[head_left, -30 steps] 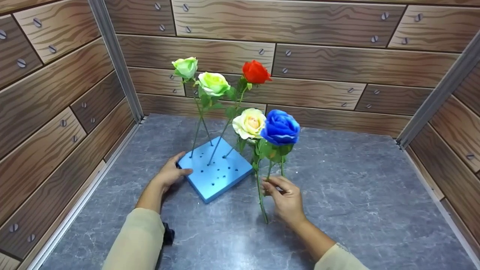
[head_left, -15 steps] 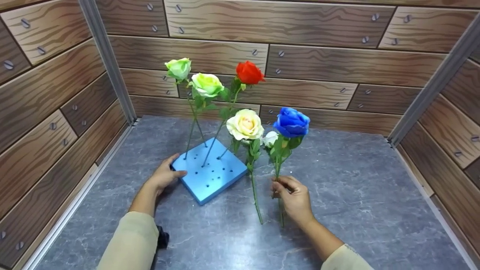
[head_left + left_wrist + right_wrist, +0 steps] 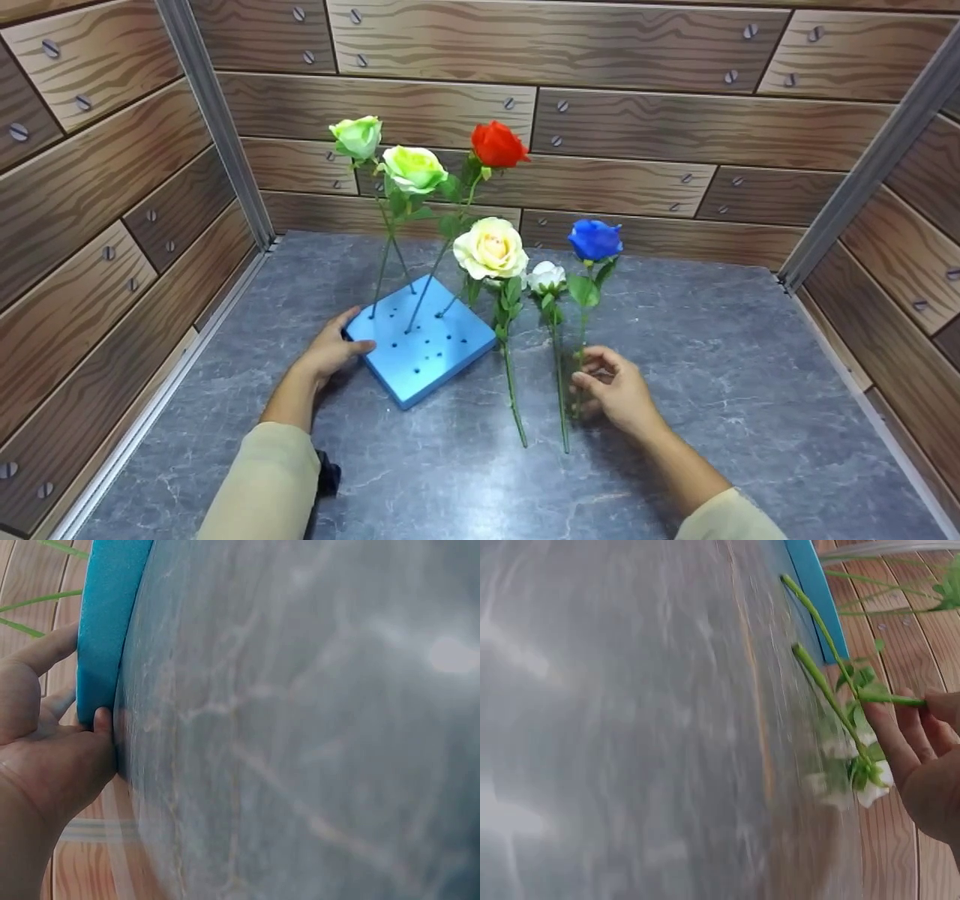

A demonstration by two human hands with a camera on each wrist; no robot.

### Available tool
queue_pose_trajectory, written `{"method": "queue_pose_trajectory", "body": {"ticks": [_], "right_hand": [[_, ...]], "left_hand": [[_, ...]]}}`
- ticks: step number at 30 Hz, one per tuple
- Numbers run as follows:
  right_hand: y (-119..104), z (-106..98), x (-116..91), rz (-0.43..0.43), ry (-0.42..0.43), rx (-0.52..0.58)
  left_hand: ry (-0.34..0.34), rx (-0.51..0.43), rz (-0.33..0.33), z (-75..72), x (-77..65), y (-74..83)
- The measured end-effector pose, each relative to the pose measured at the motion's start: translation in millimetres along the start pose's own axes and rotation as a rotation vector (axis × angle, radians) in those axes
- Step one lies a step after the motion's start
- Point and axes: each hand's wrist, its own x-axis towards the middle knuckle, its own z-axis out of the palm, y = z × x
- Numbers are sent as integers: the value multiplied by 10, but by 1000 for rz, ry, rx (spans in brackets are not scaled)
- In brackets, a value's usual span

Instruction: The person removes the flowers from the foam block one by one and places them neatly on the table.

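R hand [image 3: 616, 390] pinches blue rose [image 3: 595, 241] by its stem, bloom approx. 2 o'clock of blue block [image 3: 412, 356]. L hand's [image 3: 332, 350] fingers grip block's edge, 9 o'clock. Prob. best: light pinch, stem straight, block steady.

the left hand [image 3: 330, 352], at eight o'clock in the head view, has some fingers hidden. the left wrist view cuts off the blue block [image 3: 112, 622] at eleven o'clock.
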Motion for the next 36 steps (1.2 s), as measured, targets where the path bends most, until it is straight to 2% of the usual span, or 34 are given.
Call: {"method": "queue_pose_trajectory", "body": {"ticks": [6, 15, 21, 36], "right_hand": [[38, -202, -19, 74, -102, -28], [110, -350, -44, 114, -170, -108], [152, -403, -41, 185, -177, -147], [174, -434, -9, 244, -110, -218]], "left_hand": [[-10, 2, 7, -1, -10, -16], [-2, 22, 8, -2, -45, -17], [1, 21, 6, 13, -38, -25], [1, 13, 29, -17, 4, -47]]}}
